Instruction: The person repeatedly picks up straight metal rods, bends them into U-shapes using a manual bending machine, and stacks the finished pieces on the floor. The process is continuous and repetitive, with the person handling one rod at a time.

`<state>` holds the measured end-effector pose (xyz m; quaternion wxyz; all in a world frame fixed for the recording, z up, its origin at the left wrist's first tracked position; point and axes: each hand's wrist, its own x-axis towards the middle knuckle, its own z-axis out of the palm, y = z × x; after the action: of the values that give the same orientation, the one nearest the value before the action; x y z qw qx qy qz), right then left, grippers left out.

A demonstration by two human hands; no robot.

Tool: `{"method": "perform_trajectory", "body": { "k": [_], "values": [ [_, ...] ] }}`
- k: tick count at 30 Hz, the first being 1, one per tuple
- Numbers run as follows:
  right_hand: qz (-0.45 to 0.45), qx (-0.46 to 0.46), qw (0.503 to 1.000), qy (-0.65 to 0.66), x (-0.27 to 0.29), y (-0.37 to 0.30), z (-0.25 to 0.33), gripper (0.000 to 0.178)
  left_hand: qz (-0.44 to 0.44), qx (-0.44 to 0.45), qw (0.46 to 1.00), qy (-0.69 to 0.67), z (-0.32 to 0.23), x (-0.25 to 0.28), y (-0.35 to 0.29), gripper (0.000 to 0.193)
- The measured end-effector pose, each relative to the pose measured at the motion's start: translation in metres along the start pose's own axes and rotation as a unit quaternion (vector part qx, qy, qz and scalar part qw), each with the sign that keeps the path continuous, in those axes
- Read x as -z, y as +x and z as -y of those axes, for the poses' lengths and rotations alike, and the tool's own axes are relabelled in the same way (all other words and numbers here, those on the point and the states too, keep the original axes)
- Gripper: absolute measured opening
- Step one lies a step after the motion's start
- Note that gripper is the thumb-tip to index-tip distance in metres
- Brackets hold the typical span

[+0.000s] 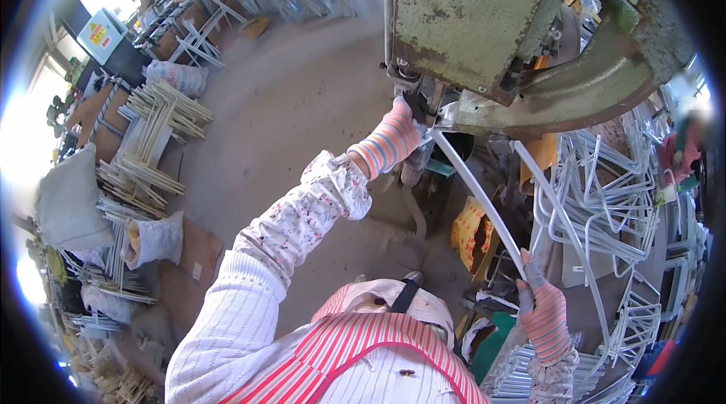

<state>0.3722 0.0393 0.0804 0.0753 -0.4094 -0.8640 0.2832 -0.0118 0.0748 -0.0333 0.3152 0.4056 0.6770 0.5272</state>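
Leftward, sack (pixel 69 207): bulging and pale, it sits beside the stacked goods, well apart from where you work.
Metal frames (pixel 155 128): they lie overlapped in a heap, probably so that many fit into little room.
Left hand (pixel 389 139): you reach forward with the striped glove right up at the front of the machine (pixel 469 26), just beside the upper end of the tube (pixel 479 197); your fingertips are hidden, so I cannot tell whether they clamp anything.
Machine: green and worn, it overhangs that end, which seems to be why you come in from the side.
Tube: it slants from the machine's front down toward your body, apparently supported at the far end as well as the near one.
Right hand (pixel 546 317): your thumb and fingers are clamped on the tube near its lower end, likely to steady its angle.
Bent tubes (pixel 605 200): they are piled beyond your right hand, tangled together, perhaps for a short reach.
Co-worker (pixel 681 153): at the far right, past the pile, well apart from you.
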Motion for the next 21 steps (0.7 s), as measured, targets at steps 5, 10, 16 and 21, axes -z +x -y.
{"method": "perform_trajectory", "body": {
  "k": [5, 10, 16, 21],
  "values": [
    [0.006, -0.005, 1.000, -0.004, -0.008, 0.002, 0.003, 0.052, -0.054, 0.013, 0.997, 0.054, -0.010, 0.005, -0.018, 0.018],
    [0.007, -0.029, 0.999, -0.016, -0.005, -0.005, 0.005, 0.049, -0.268, -0.360, 0.848, 0.282, -0.051, -0.006, -0.084, 0.020],
    [-0.040, 0.018, 0.999, -0.028, -0.018, -0.013, 0.009, 0.049, 0.028, -0.504, 0.786, 0.357, -0.075, -0.064, -0.109, 0.033],
    [-0.037, 0.019, 0.998, -0.055, -0.023, -0.016, 0.011, 0.050, 0.063, -0.464, 0.744, 0.476, -0.074, -0.071, -0.106, 0.018]
  ]
}}
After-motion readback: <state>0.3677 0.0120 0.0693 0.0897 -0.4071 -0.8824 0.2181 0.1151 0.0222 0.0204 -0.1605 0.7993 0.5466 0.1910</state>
